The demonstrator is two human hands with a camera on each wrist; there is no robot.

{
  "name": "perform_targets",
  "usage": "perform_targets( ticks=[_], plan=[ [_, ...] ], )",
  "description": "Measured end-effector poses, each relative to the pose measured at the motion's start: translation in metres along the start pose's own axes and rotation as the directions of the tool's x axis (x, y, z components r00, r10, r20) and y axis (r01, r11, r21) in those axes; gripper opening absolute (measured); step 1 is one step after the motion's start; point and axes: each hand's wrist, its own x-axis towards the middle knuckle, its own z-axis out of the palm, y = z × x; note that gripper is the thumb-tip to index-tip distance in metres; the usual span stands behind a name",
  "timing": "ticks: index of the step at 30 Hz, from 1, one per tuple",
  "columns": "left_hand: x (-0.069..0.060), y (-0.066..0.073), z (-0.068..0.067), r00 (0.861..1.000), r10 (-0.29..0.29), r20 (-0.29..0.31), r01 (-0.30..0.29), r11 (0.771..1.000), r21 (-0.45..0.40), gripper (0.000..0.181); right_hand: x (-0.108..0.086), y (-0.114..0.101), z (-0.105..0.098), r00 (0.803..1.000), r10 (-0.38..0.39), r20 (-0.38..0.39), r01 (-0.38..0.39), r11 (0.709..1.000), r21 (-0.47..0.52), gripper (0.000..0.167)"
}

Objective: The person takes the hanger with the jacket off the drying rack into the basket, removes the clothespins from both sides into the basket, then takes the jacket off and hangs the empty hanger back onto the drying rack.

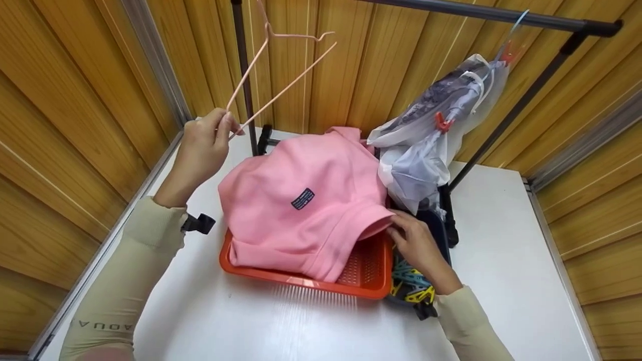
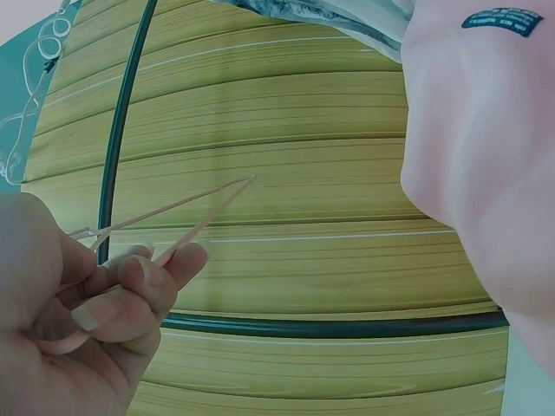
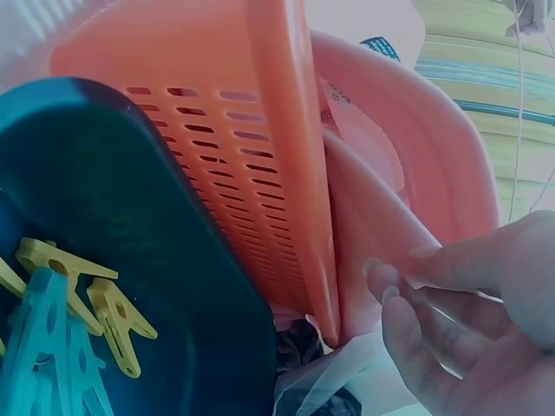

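Your left hand [image 1: 203,145] pinches the hanger [image 1: 248,74] up on the far left, likely so it won't snag. Your right hand [image 1: 419,243] pinches the right edge of the pink top [image 1: 321,175], maybe to spread its opening; the red basket [image 1: 301,284] under it holds it up.

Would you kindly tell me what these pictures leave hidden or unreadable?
Hook of the pink hanger: cut off by the head view's top edge.
Floor of the orange basket: mostly covered by pink garment, head view.
Finer print on the dark label: too small, head view.
Some clothespins: left edge cuts them, right wrist view.
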Motion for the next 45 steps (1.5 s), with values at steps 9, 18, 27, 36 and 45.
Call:
perform_targets(
  ticks=[9, 18, 27, 36, 45],
  plan=[
    [0.005, 0.000, 0.004, 1.000, -0.021, -0.007, 0.021, 1.000, -0.006, 0.033, -0.001, -0.001, 0.001, 1.000, 0.003, 0.021, -0.003, 1.000, 0.016, 0.027],
    [0.014, 0.005, 0.009, 1.000, -0.011, -0.015, 0.011, 1.000, -0.008, 0.036, 0.001, -0.001, 0.002, 1.000, -0.015, -0.010, 0.015, 1.000, 0.003, 0.025],
    [0.018, -0.003, 0.020, 0.999, -0.035, 0.007, 0.035, 0.999, -0.016, 0.035, 0.002, -0.001, 0.005, 0.984, -0.088, -0.155, 0.083, 0.996, -0.037, 0.026],
    [0.020, -0.003, 0.024, 0.996, -0.081, 0.034, 0.082, 0.997, -0.015, 0.034, 0.006, -0.003, 0.007, 0.971, -0.125, -0.205, 0.109, 0.990, -0.086, 0.025],
    [0.012, -0.003, 0.023, 0.997, -0.075, -0.004, 0.075, 0.993, 0.088, 0.028, 0.017, -0.011, 0.006, 0.957, -0.136, -0.256, 0.112, 0.988, -0.106, 0.017]
  ],
)
